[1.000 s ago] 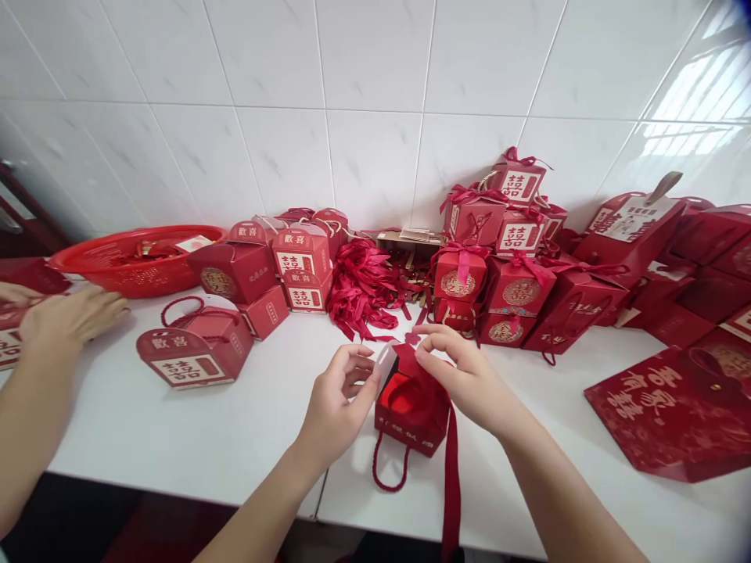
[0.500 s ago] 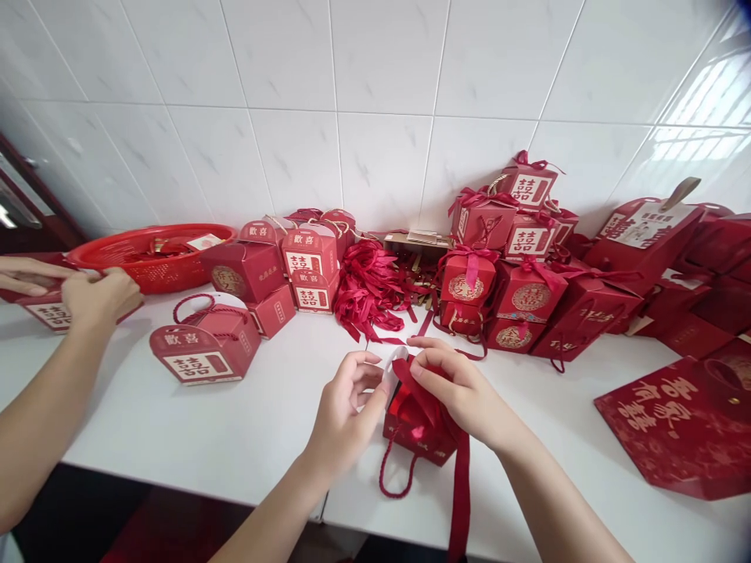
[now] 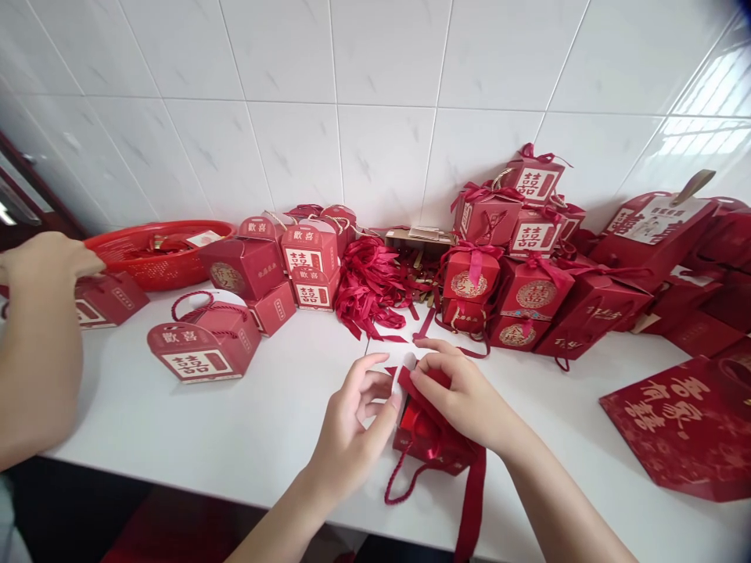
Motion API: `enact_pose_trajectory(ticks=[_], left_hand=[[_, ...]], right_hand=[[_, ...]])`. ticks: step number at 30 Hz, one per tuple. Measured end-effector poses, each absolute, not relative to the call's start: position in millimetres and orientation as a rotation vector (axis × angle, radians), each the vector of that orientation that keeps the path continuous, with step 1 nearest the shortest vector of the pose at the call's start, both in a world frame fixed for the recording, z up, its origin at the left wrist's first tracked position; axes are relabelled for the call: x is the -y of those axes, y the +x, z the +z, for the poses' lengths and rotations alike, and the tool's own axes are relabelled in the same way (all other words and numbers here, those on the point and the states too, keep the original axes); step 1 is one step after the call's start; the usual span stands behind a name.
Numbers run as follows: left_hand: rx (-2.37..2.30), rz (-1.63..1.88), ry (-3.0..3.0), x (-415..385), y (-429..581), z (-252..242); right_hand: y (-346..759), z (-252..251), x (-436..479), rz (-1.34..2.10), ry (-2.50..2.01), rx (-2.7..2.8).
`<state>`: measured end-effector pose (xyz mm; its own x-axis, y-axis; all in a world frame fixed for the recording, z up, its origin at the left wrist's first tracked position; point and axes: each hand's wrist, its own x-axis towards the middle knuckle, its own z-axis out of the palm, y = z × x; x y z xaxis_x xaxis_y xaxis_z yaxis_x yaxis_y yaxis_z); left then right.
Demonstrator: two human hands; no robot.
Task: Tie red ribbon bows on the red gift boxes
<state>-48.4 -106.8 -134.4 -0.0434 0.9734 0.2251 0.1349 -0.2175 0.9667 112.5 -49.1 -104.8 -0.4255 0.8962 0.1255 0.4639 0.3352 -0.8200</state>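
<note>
On the table [image 3: 282, 426], near its front edge, steadying box [image 3: 450, 460] with left hand [image 3: 360, 424], pinching its pale flap [image 3: 406, 366] between thumb and fingers; with right hand [image 3: 461, 391], pinching ribbon [image 3: 474, 493] just beside flap. Note ribbon running across box and trailing down its right side to the table edge, and cord [image 3: 401, 499] (twisted, red) looping out from the near side. Note also ribbon heap [image 3: 369, 283] behind, and second box [image 3: 205, 344] well apart to the left
</note>
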Motion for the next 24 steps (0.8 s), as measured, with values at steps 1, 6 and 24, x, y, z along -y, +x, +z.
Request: enact_pose_trajectory(ticks=[1, 6, 24], left_hand=[[-1.23, 1.334, 1.449, 108, -47, -134], [-1.243, 1.206, 1.487, 107, -51, -137], [-1.407, 1.064, 1.457, 73, -56, -132]], right_hand=[[112, -103, 50, 0.959, -1.183, 2.037], [116, -102, 51, 0.835, -1.154, 2.076], [179, -145, 90, 1.417, -1.226, 1.518]])
